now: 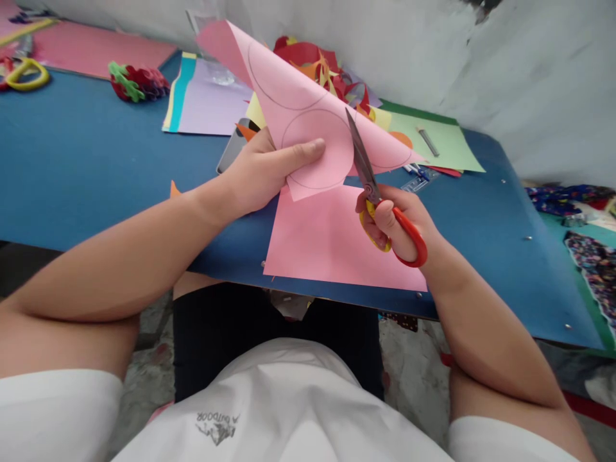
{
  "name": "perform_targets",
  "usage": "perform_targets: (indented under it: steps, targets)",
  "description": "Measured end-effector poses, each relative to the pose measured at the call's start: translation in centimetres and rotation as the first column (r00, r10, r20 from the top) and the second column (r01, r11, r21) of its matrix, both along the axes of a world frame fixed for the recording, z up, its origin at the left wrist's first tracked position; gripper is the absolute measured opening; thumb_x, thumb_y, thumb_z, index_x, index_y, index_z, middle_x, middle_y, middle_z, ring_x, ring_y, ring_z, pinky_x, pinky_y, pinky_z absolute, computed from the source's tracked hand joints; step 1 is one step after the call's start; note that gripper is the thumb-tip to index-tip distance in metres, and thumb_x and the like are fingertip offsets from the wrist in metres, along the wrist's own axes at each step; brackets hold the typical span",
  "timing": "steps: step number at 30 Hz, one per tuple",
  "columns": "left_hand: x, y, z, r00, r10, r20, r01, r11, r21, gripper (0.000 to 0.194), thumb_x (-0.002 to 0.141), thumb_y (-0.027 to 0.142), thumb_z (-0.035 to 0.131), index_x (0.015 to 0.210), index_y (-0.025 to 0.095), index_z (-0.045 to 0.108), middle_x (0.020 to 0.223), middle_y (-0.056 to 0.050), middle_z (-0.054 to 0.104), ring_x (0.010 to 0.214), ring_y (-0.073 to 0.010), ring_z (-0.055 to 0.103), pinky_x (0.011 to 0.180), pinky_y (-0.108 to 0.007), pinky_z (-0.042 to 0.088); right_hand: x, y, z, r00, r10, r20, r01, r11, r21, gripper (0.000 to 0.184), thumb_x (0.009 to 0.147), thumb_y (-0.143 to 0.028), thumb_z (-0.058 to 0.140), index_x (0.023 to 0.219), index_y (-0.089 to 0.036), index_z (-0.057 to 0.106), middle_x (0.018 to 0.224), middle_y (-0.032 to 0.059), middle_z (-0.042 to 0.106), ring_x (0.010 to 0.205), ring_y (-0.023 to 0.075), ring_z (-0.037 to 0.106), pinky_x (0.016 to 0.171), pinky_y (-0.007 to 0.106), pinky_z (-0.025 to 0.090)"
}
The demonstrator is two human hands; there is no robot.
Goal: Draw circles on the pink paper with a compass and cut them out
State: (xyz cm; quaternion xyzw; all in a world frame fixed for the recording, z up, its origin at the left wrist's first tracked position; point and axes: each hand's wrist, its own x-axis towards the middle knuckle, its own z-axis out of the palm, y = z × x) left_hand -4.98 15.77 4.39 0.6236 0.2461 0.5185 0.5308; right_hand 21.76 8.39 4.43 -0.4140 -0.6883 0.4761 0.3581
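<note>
Over the table [96, 147]: circle-marked pink sheet [310, 122] and scissors [369, 186].
Left hand [264, 167]: fingers pinching sheet, thumb on top. Right hand [409, 204]: fingers curled around scissors handles.

Behind the far edge of the blue table [495, 218] stands a pale grey wall [409, 54], uneven in tone, with a dark broken patch [482, 5] high above the far right corner. Small metal studs [528, 238] dot the tabletop toward its right edge, beyond which lies a green surface [553, 226]. Below the near edge, the floor [411, 362] is grey and blotchy; the light is soft.
</note>
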Motion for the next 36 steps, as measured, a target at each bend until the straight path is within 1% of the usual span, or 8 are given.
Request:
perform_targets:
  steps: [8,17,23,25,28,30,33,36]
  targets:
    - [-0.4,0.1,-0.3,0.998,-0.032,0.047,0.034,0.999,-0.028,0.056,0.086,0.048,0.108,0.118,0.01,0.083,0.116,-0.009,0.085,0.114,-0.0294,0.081,0.112,-0.049,0.068,0.1,0.2,0.2,0.999,0.021,0.034,-0.022,0.999,0.033,0.07,0.1,-0.093,0.069,0.088,-0.025,0.06,0.06,-0.0042,0.05,0.045,0.0126,0.043,0.044,0.033,0.031]
    - [-0.3,0.0,-0.3,0.998,-0.023,0.064,0.027,0.998,-0.058,0.049,0.088,0.042,0.106,0.117,0.009,0.082,0.115,-0.011,0.083,0.12,-0.0349,0.081,0.119,-0.057,0.063,0.1,0.2,0.0,1.0,0.007,0.018,-0.008,0.999,0.041,0.072,0.099,-0.094,0.07,0.085,-0.024,0.061,0.057,-0.0051,0.049,0.043,0.011,0.042,0.042,0.031,0.032]
    - [-0.2,-0.2,-0.1,0.996,-0.012,0.084,0.02,0.996,-0.088,0.044,0.083,0.034,0.106,0.114,0.012,0.084,0.112,-0.008,0.085,0.111,-0.0268,0.081,0.101,-0.039,0.067,0.2,-0.1,0.1,1.0,-0.011,0.015,0.011,1.0,0.02,0.07,0.099,-0.091,0.073,0.088,-0.023,0.063,0.059,-0.0049,0.049,0.044,0.0106,0.043,0.042,0.031,0.031]
    - [-0.2,-0.2,-0.1,0.997,0.003,0.079,0.004,0.996,-0.086,0.04,0.087,0.035,0.103,0.112,0.012,0.082,0.11,-0.007,0.085,0.109,-0.0257,0.082,0.097,-0.037,0.067,0.1,-0.2,0.3,1.0,-0.017,0.008,0.017,1.0,0.017,0.07,0.097,-0.091,0.075,0.089,-0.023,0.064,0.058,-0.005,0.048,0.044,0.0107,0.042,0.042,0.032,0.031]
    - [-0.1,0.2,-0.3,0.996,0.046,0.071,-0.043,0.998,-0.048,0.038,0.097,0.045,0.095,0.112,0.014,0.079,0.109,-0.006,0.084,0.108,-0.0246,0.083,0.098,-0.038,0.067,0.0,0.0,0.4,1.0,-0.025,0.016,0.025,1.0,-0.006,0.072,0.092,-0.096,0.076,0.087,-0.025,0.064,0.057,-0.0047,0.046,0.044,0.0121,0.04,0.04,0.034,0.03]
    - [0.0,0.6,-0.2,0.99,0.098,0.102,-0.102,0.994,0.038,0.037,0.097,0.046,0.094,0.112,0.018,0.075,0.108,-0.002,0.084,0.104,-0.02,0.081,0.096,-0.034,0.065,0.0,0.2,0.4,0.999,-0.024,0.03,0.024,0.999,-0.025,0.072,0.091,-0.097,0.076,0.088,-0.026,0.064,0.058,-0.0042,0.045,0.044,0.0131,0.04,0.04,0.035,0.03]
    - [-0.2,0.8,0.3,0.974,0.162,0.159,-0.184,0.974,0.133,0.042,0.092,0.033,0.092,0.111,0.028,0.054,0.091,0.008,0.079,0.081,-0.0104,0.074,0.078,-0.026,0.058,0.1,0.4,0.1,1.0,0.001,0.03,0.0,1.0,-0.029,0.069,0.094,-0.095,0.075,0.091,-0.027,0.064,0.059,-0.0041,0.046,0.044,0.0138,0.039,0.04,0.036,0.03]
    - [-0.6,0.5,1.3,0.983,0.103,0.154,-0.128,0.979,0.159,0.056,0.091,0.02,0.086,0.121,0.034,0.041,0.077,0.019,0.066,0.064,-0.0065,0.061,0.067,-0.023,0.048,0.0,0.3,0.0,0.999,-0.003,0.045,0.004,1.0,-0.024,0.069,0.094,-0.095,0.074,0.092,-0.027,0.066,0.059,-0.0039,0.047,0.046,0.0149,0.041,0.042,0.036,0.032]
